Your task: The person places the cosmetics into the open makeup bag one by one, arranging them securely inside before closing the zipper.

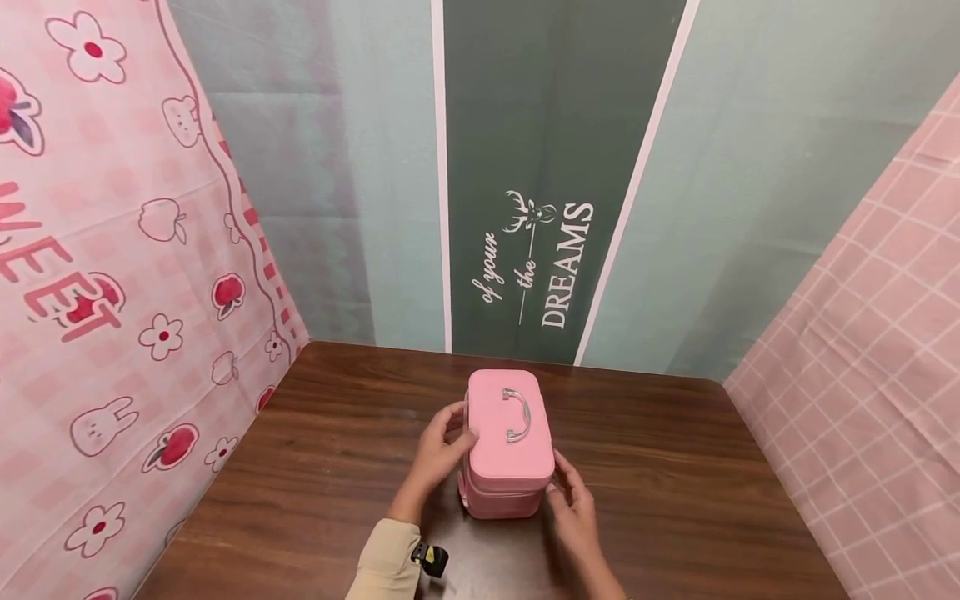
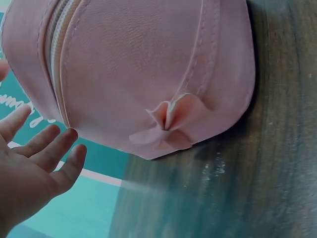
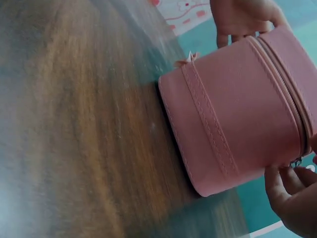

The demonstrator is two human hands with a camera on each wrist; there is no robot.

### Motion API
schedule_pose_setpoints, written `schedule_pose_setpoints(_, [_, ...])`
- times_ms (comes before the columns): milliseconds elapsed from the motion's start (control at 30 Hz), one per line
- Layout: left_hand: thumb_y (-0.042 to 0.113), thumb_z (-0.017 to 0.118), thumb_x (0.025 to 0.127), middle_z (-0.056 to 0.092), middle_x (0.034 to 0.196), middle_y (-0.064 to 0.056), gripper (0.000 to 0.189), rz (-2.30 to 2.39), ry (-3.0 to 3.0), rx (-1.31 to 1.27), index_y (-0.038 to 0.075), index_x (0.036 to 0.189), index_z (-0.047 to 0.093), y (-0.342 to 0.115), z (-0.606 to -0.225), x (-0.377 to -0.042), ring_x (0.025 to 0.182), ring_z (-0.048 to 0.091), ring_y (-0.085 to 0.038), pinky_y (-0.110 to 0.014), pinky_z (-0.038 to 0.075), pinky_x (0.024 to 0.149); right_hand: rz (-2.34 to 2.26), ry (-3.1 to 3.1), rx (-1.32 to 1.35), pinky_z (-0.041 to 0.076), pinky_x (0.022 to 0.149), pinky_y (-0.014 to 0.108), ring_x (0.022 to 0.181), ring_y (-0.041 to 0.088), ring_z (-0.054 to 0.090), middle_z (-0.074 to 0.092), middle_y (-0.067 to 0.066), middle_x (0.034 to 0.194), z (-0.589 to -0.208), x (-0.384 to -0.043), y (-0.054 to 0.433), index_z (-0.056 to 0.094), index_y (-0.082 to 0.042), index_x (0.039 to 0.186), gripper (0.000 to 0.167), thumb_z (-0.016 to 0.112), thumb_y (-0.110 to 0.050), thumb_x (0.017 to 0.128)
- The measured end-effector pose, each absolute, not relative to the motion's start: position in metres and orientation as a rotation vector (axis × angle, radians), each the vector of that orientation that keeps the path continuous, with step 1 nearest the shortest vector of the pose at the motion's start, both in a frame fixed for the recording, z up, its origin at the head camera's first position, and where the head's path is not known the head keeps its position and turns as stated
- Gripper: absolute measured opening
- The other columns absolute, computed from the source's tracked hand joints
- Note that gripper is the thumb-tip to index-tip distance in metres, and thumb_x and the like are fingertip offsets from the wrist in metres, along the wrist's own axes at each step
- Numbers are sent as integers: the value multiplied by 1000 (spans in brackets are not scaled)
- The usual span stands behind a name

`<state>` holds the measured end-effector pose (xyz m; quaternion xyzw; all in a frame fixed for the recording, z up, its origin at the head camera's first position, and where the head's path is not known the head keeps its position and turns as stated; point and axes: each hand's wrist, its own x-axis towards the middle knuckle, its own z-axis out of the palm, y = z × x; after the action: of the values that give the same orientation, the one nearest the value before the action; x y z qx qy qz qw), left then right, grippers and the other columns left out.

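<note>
A pink vanity case [image 1: 510, 454] with a silver top handle [image 1: 519, 415] stands upright on the table, its lid down. My left hand [image 1: 441, 446] is at its left side, thumb by the lid's edge. In the left wrist view the fingers of that hand [image 2: 39, 163] are spread and relaxed beside the case, near a small pink bow [image 2: 168, 124]. My right hand [image 1: 576, 508] is at the near right corner. In the right wrist view its fingers are curled at the metal zipper pull [image 3: 295, 162], pinching it, at the end of the zipper [image 3: 280, 82].
The brown wooden table [image 1: 337, 467] extends around the case. A green and teal printed cloth [image 1: 555, 125] hangs behind it. Pink patterned cloths hang at the left [image 1: 120, 250] and right [image 1: 885, 333] sides. A black strap [image 1: 430, 560] is on the left wrist.
</note>
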<state>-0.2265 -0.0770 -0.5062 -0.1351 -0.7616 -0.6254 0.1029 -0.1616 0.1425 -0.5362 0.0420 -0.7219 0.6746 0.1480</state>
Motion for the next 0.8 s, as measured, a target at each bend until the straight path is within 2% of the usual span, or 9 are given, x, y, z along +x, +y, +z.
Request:
schedule_pose_setpoints(133, [20, 68, 80, 52, 119, -14, 44, -1707, -2325, -456, 9, 122, 58, -78, -506, -229, 106, 53, -32, -52, 44, 83, 2008, -2104, 167, 44, 81, 20, 100, 6, 53, 49, 26, 125, -538, -171, 149, 44, 10, 130, 41, 39, 14, 89])
schedule_pose_setpoints(267, [22, 67, 79, 49, 124, -14, 34, -1493, -2344, -559, 12, 111, 66, -79, -507, -231, 110, 50, -30, -51, 41, 85, 1994, -2132, 182, 47, 70, 26, 87, 9, 55, 56, 22, 113, -540, -180, 156, 50, 10, 124, 33, 43, 9, 92])
schedule_pose_setpoints(367, [22, 65, 80, 50, 128, -13, 25, -1354, -2344, -663, 14, 104, 69, -81, -507, -232, 116, 47, -29, -51, 39, 89, 1938, -2151, 194, 47, 69, 23, 83, 10, 56, 59, 19, 104, -541, -184, 159, 54, 12, 118, 29, 48, 12, 89])
schedule_pose_setpoints(467, [24, 65, 80, 50, 130, -11, 25, -1263, -2378, -750, 16, 103, 69, -83, -506, -232, 120, 45, -27, -53, 38, 91, 1921, -2167, 175, 47, 70, 20, 83, 9, 55, 59, 18, 98, -542, -186, 159, 55, 13, 115, 30, 50, 16, 85])
schedule_pose_setpoints(567, [34, 70, 76, 46, 135, -8, 36, -1243, -2457, -803, 18, 108, 65, -85, -502, -230, 122, 43, -26, -52, 38, 91, 1901, -2193, 157, 47, 68, 20, 80, 9, 54, 59, 15, 94, -542, -186, 160, 55, 14, 113, 29, 50, 17, 84])
schedule_pose_setpoints(733, [55, 81, 58, 31, 145, -5, 74, -1242, -2568, -884, 22, 119, 54, -89, -502, -228, 126, 38, -24, -44, 40, 93, 1652, -2359, 179, 46, 63, 23, 74, 13, 54, 61, 11, 85, -540, -189, 164, 61, 13, 102, 18, 54, 13, 85])
schedule_pose_setpoints(800, [59, 81, 53, 28, 146, -4, 83, -1202, -2581, -911, 23, 121, 51, -89, -504, -228, 127, 37, -23, -42, 40, 93, 1483, -2446, 198, 47, 63, 27, 72, 15, 54, 61, 9, 83, -540, -190, 166, 63, 9, 96, 14, 55, 12, 85])
